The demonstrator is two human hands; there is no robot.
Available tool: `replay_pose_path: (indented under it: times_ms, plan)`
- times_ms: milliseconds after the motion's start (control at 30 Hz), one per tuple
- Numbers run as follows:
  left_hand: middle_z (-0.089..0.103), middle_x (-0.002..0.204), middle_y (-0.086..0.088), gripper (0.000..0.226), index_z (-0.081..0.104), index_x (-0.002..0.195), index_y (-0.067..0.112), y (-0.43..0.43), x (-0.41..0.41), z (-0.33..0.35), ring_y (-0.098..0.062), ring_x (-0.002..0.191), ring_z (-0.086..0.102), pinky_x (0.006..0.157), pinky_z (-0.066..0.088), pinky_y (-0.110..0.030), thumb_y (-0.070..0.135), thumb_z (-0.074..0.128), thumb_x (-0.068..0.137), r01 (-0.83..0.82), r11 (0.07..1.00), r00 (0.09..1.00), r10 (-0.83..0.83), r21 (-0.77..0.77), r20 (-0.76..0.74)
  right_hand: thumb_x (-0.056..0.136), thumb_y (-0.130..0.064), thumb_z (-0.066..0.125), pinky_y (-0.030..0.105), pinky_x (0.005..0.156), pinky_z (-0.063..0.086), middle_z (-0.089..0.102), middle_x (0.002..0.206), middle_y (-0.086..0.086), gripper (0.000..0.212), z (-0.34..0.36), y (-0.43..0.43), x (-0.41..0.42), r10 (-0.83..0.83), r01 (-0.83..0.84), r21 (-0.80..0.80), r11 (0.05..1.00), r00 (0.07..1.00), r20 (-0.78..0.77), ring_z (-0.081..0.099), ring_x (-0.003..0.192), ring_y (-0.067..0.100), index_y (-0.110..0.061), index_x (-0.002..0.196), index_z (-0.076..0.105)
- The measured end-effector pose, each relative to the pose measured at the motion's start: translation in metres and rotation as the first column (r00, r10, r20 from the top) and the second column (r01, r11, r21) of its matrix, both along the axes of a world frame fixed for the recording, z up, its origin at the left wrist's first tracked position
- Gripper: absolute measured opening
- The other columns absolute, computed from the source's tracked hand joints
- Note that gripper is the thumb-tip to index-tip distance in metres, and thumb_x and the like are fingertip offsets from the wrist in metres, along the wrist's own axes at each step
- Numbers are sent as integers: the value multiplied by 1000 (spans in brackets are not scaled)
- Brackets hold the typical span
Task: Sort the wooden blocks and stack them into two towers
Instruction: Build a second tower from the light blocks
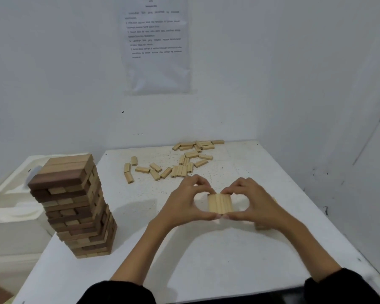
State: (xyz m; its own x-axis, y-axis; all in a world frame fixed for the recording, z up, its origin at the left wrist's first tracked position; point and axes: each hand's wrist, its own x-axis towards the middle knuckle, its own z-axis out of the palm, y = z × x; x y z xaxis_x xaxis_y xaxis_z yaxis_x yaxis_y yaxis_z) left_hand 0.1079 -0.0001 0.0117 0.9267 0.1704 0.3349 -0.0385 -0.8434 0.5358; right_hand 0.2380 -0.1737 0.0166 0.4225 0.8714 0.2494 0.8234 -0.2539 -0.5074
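Note:
A tall tower of dark and mixed brown blocks (pixel 75 207) stands at the table's left edge. In the middle of the table lies a small set of pale blocks (pixel 219 203) side by side. My left hand (pixel 184 200) and my right hand (pixel 252 200) curl round this set from either side, fingertips at its far edge and thumbs at its near edge. Several loose pale blocks (pixel 176 165) lie scattered further back. One more pale block (pixel 260 227) peeks out under my right wrist.
The white table (pixel 206 260) sits in a corner of white walls, with a printed sheet (pixel 156 44) on the back wall. A white foam box (pixel 11 205) stands left of the table. Black sleeves cover my forearms near the front edge.

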Motion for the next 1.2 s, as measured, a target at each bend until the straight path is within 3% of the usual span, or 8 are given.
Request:
replay_pose_path:
  times_ms: [133, 333, 533, 900, 1133, 1200]
  plan:
    - [49, 113, 18, 50, 65, 105, 27, -34, 33, 15, 2, 108, 38, 77, 35, -10, 51, 79, 64, 49, 998, 999, -50, 43, 22, 57, -62, 74, 17, 85, 35, 54, 104, -17, 54, 20, -39, 27, -30, 28, -31, 999, 996, -81, 44, 101, -2, -48, 106, 56]
    - [52, 113, 15, 51, 64, 106, 23, -69, 75, 9, -2, 109, 39, 76, 36, -19, 51, 78, 65, 85, 995, 996, -83, 51, -36, 67, -39, 80, 27, 93, 40, 53, 108, -14, 48, 13, -76, 62, -89, 73, -98, 992, 982, -164, 47, 106, 4, -49, 106, 54]
    - [51, 115, 14, 49, 64, 106, 24, -76, 83, 0, -2, 108, 39, 70, 32, -13, 51, 77, 67, 94, 993, 992, -87, 72, -97, 70, -39, 79, 27, 95, 40, 52, 109, -16, 47, -4, -83, 74, -87, 62, -130, 990, 976, -197, 45, 106, 1, -52, 107, 52]
    - [53, 117, 12, 52, 60, 111, 26, -75, 84, -3, -4, 109, 40, 76, 35, -22, 53, 74, 69, 82, 993, 985, -68, 86, -156, 66, -44, 79, 22, 94, 36, 52, 111, -17, 50, -13, -81, 78, -75, 50, -115, 992, 971, -225, 43, 110, 1, -52, 109, 53]
    - [53, 117, 13, 57, 58, 115, 29, -75, 83, -5, -2, 105, 38, 76, 33, -22, 57, 73, 68, 82, 994, 984, -68, 78, -163, 69, -37, 81, 21, 94, 37, 51, 115, -18, 54, -15, -79, 80, -89, 59, -142, 988, 972, -215, 43, 112, 2, -42, 116, 55]
    - [53, 118, 14, 61, 56, 117, 30, -75, 83, -6, -2, 106, 40, 79, 36, -23, 60, 73, 67, 82, 995, 985, -73, 54, -157, 64, -43, 82, 18, 92, 37, 52, 115, -19, 58, -14, -79, 79, -85, 51, -135, 989, 963, -257, 46, 110, -1, -42, 116, 56]
